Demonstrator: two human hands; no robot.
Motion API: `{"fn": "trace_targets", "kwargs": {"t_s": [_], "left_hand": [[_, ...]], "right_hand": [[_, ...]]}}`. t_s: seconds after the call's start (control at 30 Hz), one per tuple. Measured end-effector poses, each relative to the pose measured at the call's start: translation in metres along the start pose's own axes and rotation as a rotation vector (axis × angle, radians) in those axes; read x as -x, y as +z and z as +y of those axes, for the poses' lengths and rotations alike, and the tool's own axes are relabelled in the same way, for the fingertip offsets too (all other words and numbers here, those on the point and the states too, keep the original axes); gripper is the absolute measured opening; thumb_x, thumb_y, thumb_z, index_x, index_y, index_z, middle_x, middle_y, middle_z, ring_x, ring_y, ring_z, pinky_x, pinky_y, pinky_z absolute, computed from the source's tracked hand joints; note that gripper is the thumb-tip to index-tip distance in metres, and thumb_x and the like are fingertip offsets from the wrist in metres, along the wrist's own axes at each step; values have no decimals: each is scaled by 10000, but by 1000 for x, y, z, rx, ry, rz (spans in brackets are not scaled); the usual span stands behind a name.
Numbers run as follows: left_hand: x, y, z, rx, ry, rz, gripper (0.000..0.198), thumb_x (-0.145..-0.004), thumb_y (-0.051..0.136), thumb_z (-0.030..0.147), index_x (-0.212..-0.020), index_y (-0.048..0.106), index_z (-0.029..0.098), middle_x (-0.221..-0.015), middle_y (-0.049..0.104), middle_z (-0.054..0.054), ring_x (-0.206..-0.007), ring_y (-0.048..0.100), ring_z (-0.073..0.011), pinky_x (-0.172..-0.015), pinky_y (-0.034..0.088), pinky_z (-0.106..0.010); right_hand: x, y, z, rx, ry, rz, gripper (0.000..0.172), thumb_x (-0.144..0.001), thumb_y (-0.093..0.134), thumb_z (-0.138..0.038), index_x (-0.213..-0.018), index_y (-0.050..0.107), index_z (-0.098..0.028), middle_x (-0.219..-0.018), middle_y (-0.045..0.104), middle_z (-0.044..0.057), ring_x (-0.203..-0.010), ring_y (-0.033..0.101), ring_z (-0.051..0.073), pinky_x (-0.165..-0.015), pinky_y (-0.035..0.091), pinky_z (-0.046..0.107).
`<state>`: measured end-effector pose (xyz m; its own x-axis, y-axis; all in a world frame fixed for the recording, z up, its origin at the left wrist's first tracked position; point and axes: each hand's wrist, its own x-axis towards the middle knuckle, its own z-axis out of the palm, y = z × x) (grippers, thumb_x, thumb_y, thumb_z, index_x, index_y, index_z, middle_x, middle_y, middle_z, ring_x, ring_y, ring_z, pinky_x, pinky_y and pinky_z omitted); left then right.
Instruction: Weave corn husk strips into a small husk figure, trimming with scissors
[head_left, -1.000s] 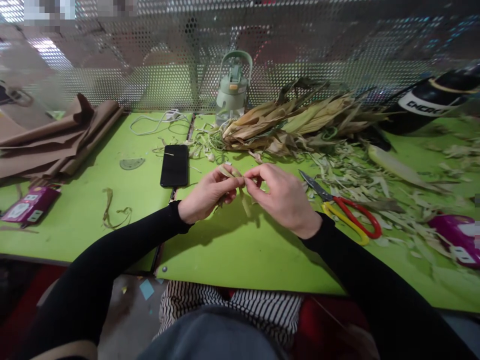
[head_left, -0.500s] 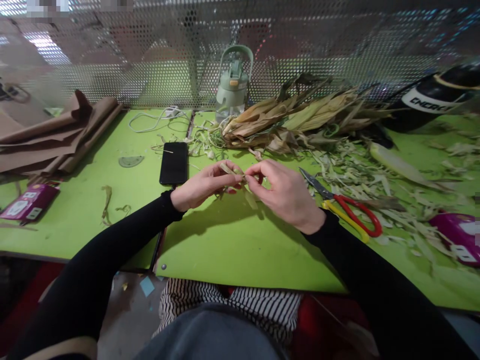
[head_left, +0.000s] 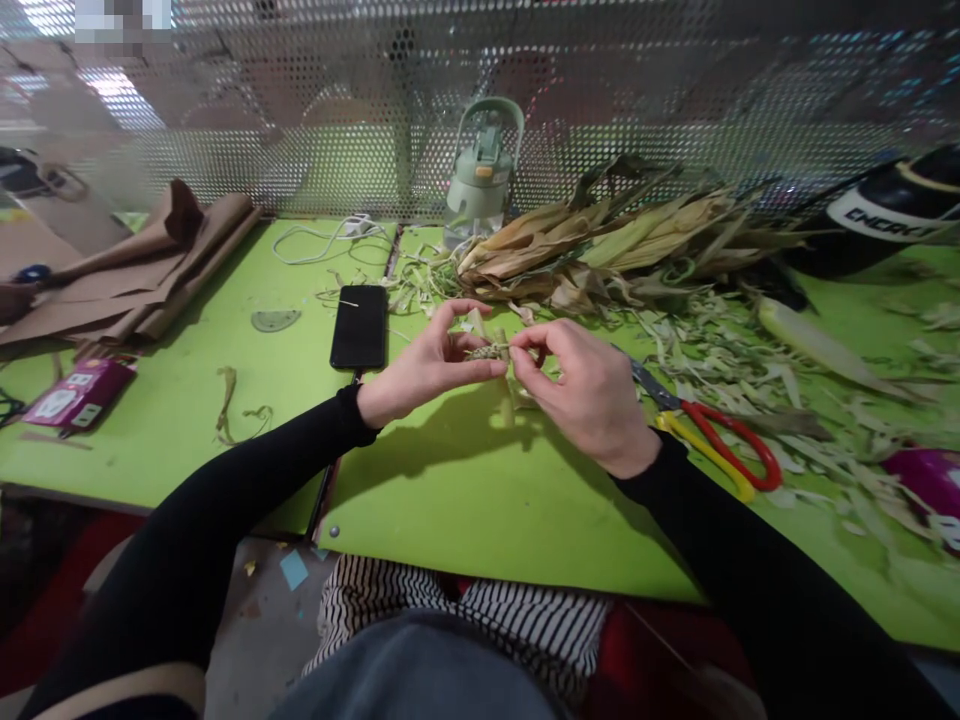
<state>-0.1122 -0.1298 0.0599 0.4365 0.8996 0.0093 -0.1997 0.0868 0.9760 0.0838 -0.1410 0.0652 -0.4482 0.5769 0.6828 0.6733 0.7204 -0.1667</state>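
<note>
My left hand (head_left: 424, 368) pinches a small braided piece of corn husk (head_left: 489, 351) between thumb and fingers, over the green table. Loose husk ends stick up and hang down from it. My right hand (head_left: 589, 390) has its thumb and index finger closed at the piece's right end, on a husk strip (head_left: 504, 390); the exact grip is partly hidden. Just right of that hand lie scissors (head_left: 701, 425) with one red and one yellow handle. Left of my left hand is a black phone (head_left: 358, 327).
Dried corn husks (head_left: 600, 245) lie at the back, with husk shreds (head_left: 720, 350) scattered to the right. A green-lidded bottle (head_left: 480, 180) stands before the perforated metal screen (head_left: 315, 120). Brown paper (head_left: 135, 270), a protractor (head_left: 275, 320) and a purple packet (head_left: 79, 393) lie left.
The view has shifted slightly, so things sit further right. My left fingers have spread and lifted, showing more of the braided piece. My right hand stays pinched at its end.
</note>
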Motion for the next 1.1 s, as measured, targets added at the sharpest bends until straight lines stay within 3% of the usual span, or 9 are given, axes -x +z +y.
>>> {"fn": "trace_targets", "kwargs": {"t_s": [0.13, 0.37, 0.5, 0.63, 0.8, 1.0, 1.1], "left_hand": [[2, 2, -1, 35, 2, -41, 469, -777, 771, 200, -1126, 458, 189, -717, 624, 56, -690, 600, -90, -693, 447, -242], [-1, 0, 2, 214, -288, -41, 379, -740, 733, 98, -1064, 550, 164, -765, 656, 34, -660, 599, -59, -604, 407, -191], [-2, 1, 0, 290, -351, -83, 243, -734, 743, 127, -939, 614, 146, -737, 637, 31, -625, 578, -42, -580, 409, -169], [1, 3, -4, 324, -295, -22, 270, -741, 741, 122, -962, 600, 188, -746, 628, 51, -611, 569, -41, -578, 420, -168], [2, 7, -7, 287, -208, -3, 106, -779, 667, 137, -820, 571, 161, -674, 569, 54, -569, 527, -39, -567, 408, -175], [1, 5, -9, 60, -60, -29, 115, -753, 677, 165, -800, 573, 154, -690, 590, 37, -635, 542, -63, -648, 435, -215], [3, 4, -8, -126, 22, -45, 173, -749, 711, 200, -814, 556, 158, -679, 558, 50, -606, 498, -60, -604, 394, -223]], "right_hand": [[0, 2, -1, -33, -4, -49, 53, -946, 569, -170, -898, 582, -189, -820, 684, 37, -682, 612, 152, -585, 481, 281], [-4, -4, -2, -150, -30, -143, 58, -958, 551, -189, -912, 583, -204, -852, 685, 42, -720, 635, 168, -636, 505, 307], [-5, -7, 0, -188, -12, -150, 72, -961, 541, -207, -915, 596, -216, -880, 700, 45, -756, 651, 183, -670, 513, 323], [-6, -7, 1, -208, 39, -158, 76, -938, 556, -186, -884, 608, -201, -832, 691, 45, -731, 639, 181, -642, 493, 312], [-7, -7, -3, -274, 91, -191, 82, -926, 568, -198, -865, 622, -199, -821, 689, 40, -700, 619, 168, -631, 474, 302], [-7, -8, -3, -541, 416, -321, 103, -896, 612, -299, -866, 629, -202, -742, 647, 7, -637, 568, 142, -602, 445, 293], [-5, -7, -1, -635, 542, -387, 112, -859, 637, -314, -850, 620, -203, -689, 601, -13, -598, 524, 132, -570, 417, 288]]}}
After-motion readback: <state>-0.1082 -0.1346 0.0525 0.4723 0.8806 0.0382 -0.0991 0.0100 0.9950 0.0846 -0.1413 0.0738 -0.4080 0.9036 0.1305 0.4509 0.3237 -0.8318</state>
